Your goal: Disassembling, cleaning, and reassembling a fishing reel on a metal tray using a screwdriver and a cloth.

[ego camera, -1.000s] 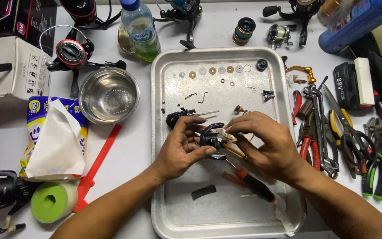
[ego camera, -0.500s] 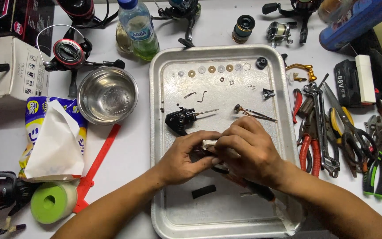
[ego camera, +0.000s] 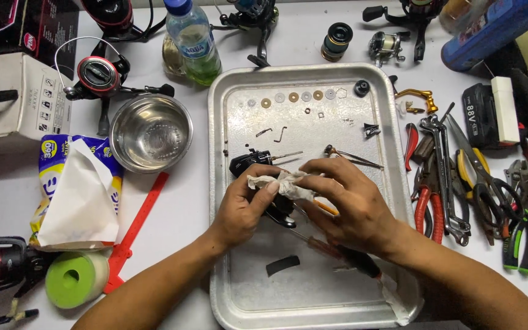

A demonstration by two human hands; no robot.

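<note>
A: Hands meet at the centre of the frame, over the dented silver metal tray (ego camera: 227, 183). Left hand (ego camera: 245, 208) has thumb and fingers closed on a crumpled white scrap of tissue (ego camera: 279, 182), with a small black reel part (ego camera: 279, 211) tucked beneath the palm. Right hand (ego camera: 352, 205) curls its fingers round the other end of the same tissue, tight against it.

B: Risk?

A: Likely the row of small round washers, brass and steel (ego camera: 294, 96), lined up along the upper part of the tray. They lie loose. A jolt to the tray or a dragging wrist could scatter them and lose their order.

B: Anything closer?

A: A second black reel body with a thin steel shaft (ego camera: 253, 162) sits just above the left thumb, near touching. An elbow shift could knock it. An orange-handled screwdriver (ego camera: 325, 244) lies under the right wrist, partly hidden; it could roll.

B: The tissue itself?

A: Thin paper. It may shred, I judge, and leave lint on the greasy part.

B: Off the tray?

A: Red-handled pliers (ego camera: 423, 208) lie just right of the rim, well clear of both hands.
</note>
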